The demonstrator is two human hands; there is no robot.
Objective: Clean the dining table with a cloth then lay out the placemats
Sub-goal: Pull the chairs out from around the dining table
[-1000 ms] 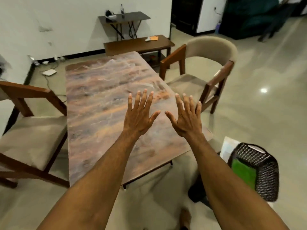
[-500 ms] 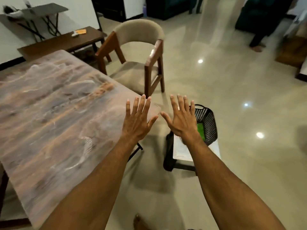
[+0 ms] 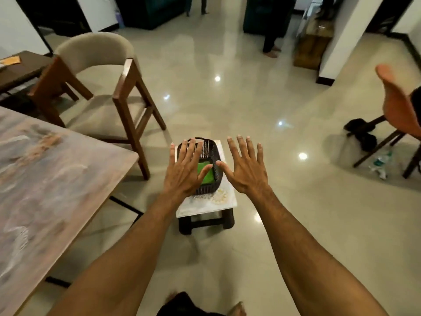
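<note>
The dining table, with a marbled brown and grey top, fills the left side. A black mesh basket stands on a low white-topped stool on the floor, right of the table's corner. A green cloth lies inside the basket. My left hand is stretched out flat with fingers spread, in front of the basket's left half. My right hand is spread the same way just right of the basket. Both hands hold nothing. No placemats are visible.
A wooden chair with a beige seat stands beyond the table's corner. An orange chair is at the right edge, with a plastic bottle and a dark bag under it. A person's legs show far back. Glossy tiled floor surrounds the stool.
The view has swung right, away from the table top toward the stool and basket. Both spread hands stayed in front and now hover over the basket instead of the table.
</note>
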